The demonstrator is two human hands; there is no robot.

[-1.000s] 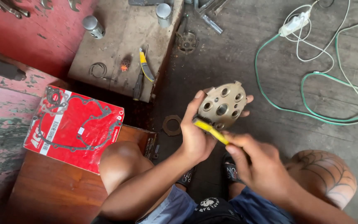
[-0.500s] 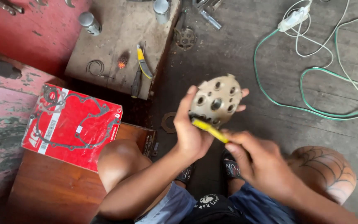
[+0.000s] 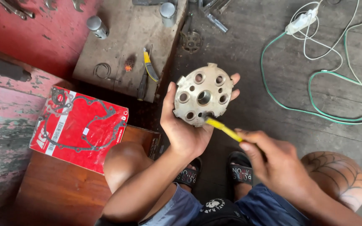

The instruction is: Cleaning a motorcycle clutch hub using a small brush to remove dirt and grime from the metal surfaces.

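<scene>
At the far left of the frame lay a red painted board (image 3: pixel 17 46), with a dark bar (image 3: pixel 3 69) across it. Below it, at lower left, a flat red gasket pack (image 3: pixel 78 127) rested on a brown wooden surface (image 3: pixel 59 192), overlapping its upper edge. In the upper middle sat a grey slab (image 3: pixel 122 46) carrying two short metal cylinders (image 3: pixel 97 26), a wire ring (image 3: pixel 102 71), a small orange bit (image 3: pixel 128 67) and a yellow-handled tool (image 3: pixel 148 65). Just right of the slab's edge a small toothed gear (image 3: pixel 191 42) lay on the dark floor.

In the middle of the frame the left hand (image 3: pixel 185 134) cupped a round metal disc with many holes (image 3: pixel 203 99) from below and behind, thumb up its left rim and fingertips curled over its right rim. The disc stood well above the floor, hiding the ground behind it. The right hand (image 3: pixel 273 161), at lower right, pinched a thin yellow tool (image 3: pixel 223 129) between thumb and fingers, its tip touching the disc's lower edge.

Below the hands showed black sandals (image 3: pixel 239 171) and blue shorts. In the upper right, green and white cables (image 3: pixel 315 79) looped over the floor.
</scene>
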